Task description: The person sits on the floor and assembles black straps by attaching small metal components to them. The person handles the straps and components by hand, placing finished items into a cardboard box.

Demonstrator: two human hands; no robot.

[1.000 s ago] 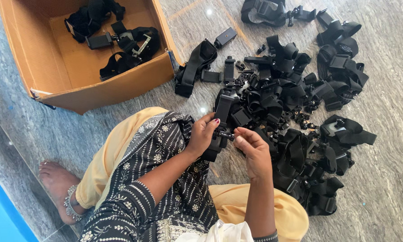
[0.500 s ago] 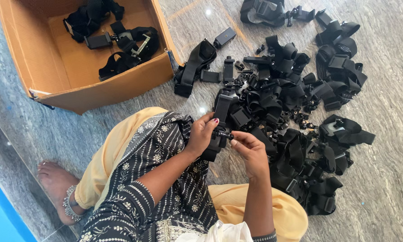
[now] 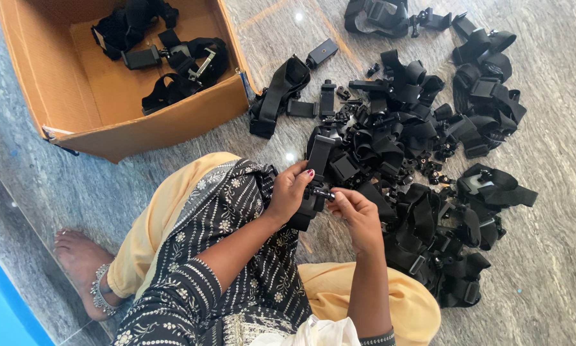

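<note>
I sit on a grey stone floor. My left hand (image 3: pixel 290 190) grips a black strap mount (image 3: pixel 318 160) with a plastic clamp, held over my lap. The fingertips of my right hand (image 3: pixel 357 216) pinch a small black thumbscrew (image 3: pixel 323 191) that sticks out of the mount's side. Both hands meet at that screw. The lower part of the mount is hidden behind my left hand.
A big pile of black straps, clamps and small screws (image 3: pixel 429 160) covers the floor to my right. An open cardboard box (image 3: pixel 76 96) at the upper left holds several black strap mounts (image 3: pixel 172 57). My bare foot with an anklet (image 3: pixel 83 269) rests at lower left.
My right hand has shifted slightly left and closed its fingertips on the thumbscrew. The left hand and the mount have stayed in place.
</note>
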